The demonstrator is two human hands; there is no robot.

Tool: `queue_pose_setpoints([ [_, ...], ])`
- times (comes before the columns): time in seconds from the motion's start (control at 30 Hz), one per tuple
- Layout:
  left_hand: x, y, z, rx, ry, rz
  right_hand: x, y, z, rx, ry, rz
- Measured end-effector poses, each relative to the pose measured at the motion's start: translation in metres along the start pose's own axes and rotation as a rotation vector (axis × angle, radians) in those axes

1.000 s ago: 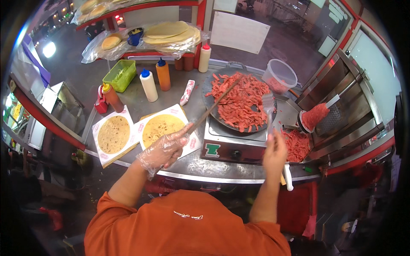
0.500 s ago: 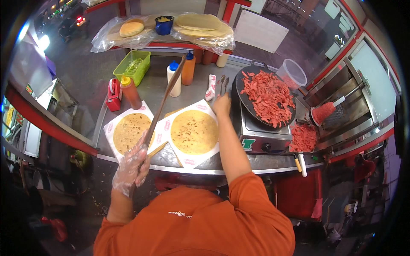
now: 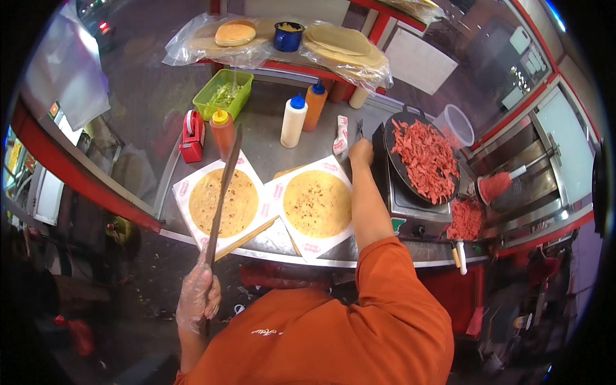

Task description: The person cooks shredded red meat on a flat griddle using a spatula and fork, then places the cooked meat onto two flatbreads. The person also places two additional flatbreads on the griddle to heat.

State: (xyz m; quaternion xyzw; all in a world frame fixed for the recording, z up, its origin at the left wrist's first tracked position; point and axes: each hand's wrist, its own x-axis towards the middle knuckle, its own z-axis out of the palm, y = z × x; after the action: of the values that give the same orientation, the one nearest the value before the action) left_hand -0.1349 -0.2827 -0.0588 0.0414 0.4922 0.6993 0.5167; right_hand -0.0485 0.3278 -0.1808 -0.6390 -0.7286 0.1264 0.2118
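Counter point(image 3: 264, 131): bare metal, stretching left from the pan.
Stove point(image 3: 410, 215): box-shaped, directly under the pan.
Pan point(image 3: 396, 160): black, round, spread with reddish meat strips point(image 3: 423, 157).
Long tool point(image 3: 224, 186): dark, narrow, well left of the pan, crossing in front of the left flatbread point(image 3: 240, 199).
Right flatbread point(image 3: 317, 202): speckled, on white paper, between the pan and the left one.
Left hand point(image 3: 197, 298): gloved in clear plastic, wrapped around the tool's near end, nearer the person than the pan.
Right hand point(image 3: 361, 153): bare, curled just left of the pan; fingers hidden, so I cannot tell whether it grips the tongs.
Tongs point(image 3: 360, 128): tips showing beyond that hand, left of the pan.
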Motion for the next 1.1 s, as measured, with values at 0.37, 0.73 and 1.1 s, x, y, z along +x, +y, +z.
queue_pose_setpoints([
  [0.37,0.081,0.027,0.086,0.266,-0.313,-0.070,-0.152,0.078,-0.245,0.339,0.446,-0.420],
  [0.73,0.171,-0.007,0.256,0.328,-0.467,-0.172,-0.065,0.110,-0.328,-0.065,0.039,-0.445],
  [1.1,0.089,-0.086,0.308,0.243,-0.278,-0.092,0.016,0.227,-0.386,0.385,-0.379,-0.380],
])
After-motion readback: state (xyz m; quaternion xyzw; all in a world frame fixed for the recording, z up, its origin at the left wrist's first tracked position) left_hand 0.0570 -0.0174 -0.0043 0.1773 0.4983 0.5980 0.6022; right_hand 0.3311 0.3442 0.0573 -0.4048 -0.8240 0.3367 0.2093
